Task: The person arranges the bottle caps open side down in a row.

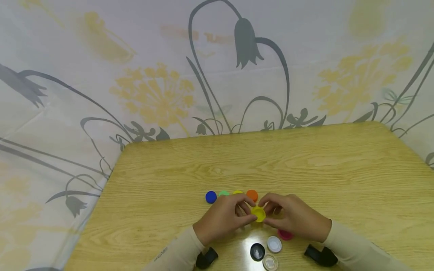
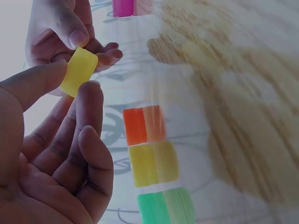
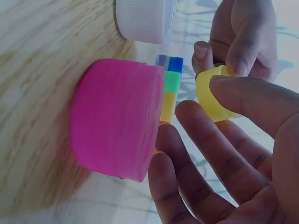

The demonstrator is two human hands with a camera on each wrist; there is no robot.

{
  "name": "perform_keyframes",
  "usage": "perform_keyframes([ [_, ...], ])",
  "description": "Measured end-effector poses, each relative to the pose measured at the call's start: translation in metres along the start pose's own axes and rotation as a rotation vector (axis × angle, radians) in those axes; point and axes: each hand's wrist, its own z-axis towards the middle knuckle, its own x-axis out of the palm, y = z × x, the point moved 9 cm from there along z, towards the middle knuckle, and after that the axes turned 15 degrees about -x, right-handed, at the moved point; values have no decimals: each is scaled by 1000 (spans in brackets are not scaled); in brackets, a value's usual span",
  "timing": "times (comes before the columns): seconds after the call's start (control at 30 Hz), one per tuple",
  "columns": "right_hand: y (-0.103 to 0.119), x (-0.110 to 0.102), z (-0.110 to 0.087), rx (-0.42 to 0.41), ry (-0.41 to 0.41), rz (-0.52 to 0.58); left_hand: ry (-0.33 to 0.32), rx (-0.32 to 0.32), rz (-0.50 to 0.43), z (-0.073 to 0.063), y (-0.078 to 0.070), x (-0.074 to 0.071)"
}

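Between the two hands, a yellow bottle cap is held up off the wooden table, its hollow side showing in the head view. My left hand pinches one side with thumb and index finger. On the opposite side, my right hand pinches it the same way; the other fingers are spread loosely in the right wrist view. Beyond the hands is a row: a blue cap, a green cap, another yellow cap and an orange cap. The left hand partly hides the green and second yellow ones.
A pink cap stands just under the right hand. Nearer the body are a white cap, a black cap and a pale translucent cap, close together. The wooden table reaches back to a flower-patterned curtain.
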Motion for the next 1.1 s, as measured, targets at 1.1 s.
perform_keyframes([
  [1.1,-1,3,0,35,4,77,-23,40,50,-3,-5,-1],
])
